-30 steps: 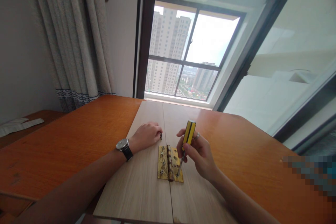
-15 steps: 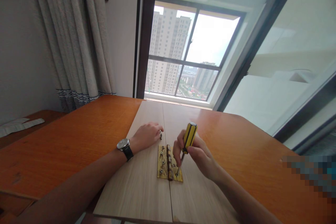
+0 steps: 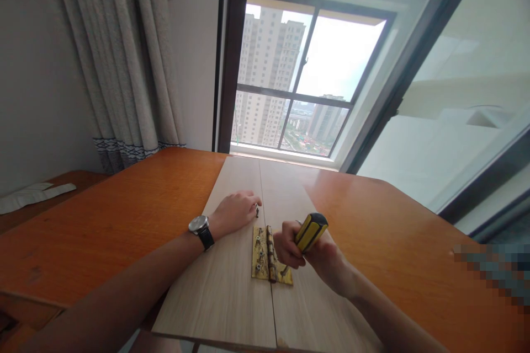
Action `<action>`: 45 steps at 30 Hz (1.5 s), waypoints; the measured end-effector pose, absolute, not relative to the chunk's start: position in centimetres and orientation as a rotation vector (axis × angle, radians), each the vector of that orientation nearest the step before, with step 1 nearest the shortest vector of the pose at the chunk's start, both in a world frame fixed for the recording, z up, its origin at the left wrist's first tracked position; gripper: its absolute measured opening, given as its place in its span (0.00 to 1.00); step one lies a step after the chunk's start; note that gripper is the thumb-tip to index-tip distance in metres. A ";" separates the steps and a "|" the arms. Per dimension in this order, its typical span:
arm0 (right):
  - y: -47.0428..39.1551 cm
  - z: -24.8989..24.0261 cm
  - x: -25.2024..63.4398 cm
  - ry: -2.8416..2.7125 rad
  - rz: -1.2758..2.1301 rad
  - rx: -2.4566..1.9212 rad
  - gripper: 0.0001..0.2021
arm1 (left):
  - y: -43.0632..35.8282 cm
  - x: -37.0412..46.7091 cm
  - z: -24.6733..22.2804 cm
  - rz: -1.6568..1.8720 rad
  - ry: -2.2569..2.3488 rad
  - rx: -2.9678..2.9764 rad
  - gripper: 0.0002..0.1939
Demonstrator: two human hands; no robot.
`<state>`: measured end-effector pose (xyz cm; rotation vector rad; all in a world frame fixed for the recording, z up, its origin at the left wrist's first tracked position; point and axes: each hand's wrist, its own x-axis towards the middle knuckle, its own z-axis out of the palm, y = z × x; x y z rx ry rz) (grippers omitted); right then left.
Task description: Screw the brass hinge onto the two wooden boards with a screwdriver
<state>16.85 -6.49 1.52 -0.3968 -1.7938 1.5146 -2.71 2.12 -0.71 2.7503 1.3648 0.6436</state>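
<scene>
Two boards [image 3: 219, 298] bore a hinge [image 3: 260, 256] lengthwise along their seam [image 3: 274, 314], left of the nearer right hand [image 3: 318, 259], which gripped a screwdriver [image 3: 311, 230] slanting onto it; the left hand [image 3: 235, 212] curled beyond, its hold unclear.

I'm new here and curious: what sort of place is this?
Probably a room in a high-rise home: a long curtain, a wooden table, and a window looking out on tall buildings.

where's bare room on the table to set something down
Bare tabletop shows left of the pale boards, between curtain and left forearm, and right of the boards, beyond the right forearm; the pixelated right edge can't be judged. It's crowded around the hinge: left grip just beyond, right grip with the screwdriver over it.
</scene>
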 end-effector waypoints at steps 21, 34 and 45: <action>-5.8 2.7 18.0 -1.762 1.276 -0.472 0.17 | 1.8 -2.6 -0.4 0.613 1.370 2.739 0.13; -6.4 2.7 17.1 -1.586 1.841 -0.275 0.20 | 2.1 -2.5 -0.8 0.644 1.355 2.739 0.14; -6.6 2.8 16.8 -1.595 1.968 -0.138 0.17 | 2.0 -2.5 -1.0 0.631 1.349 2.763 0.14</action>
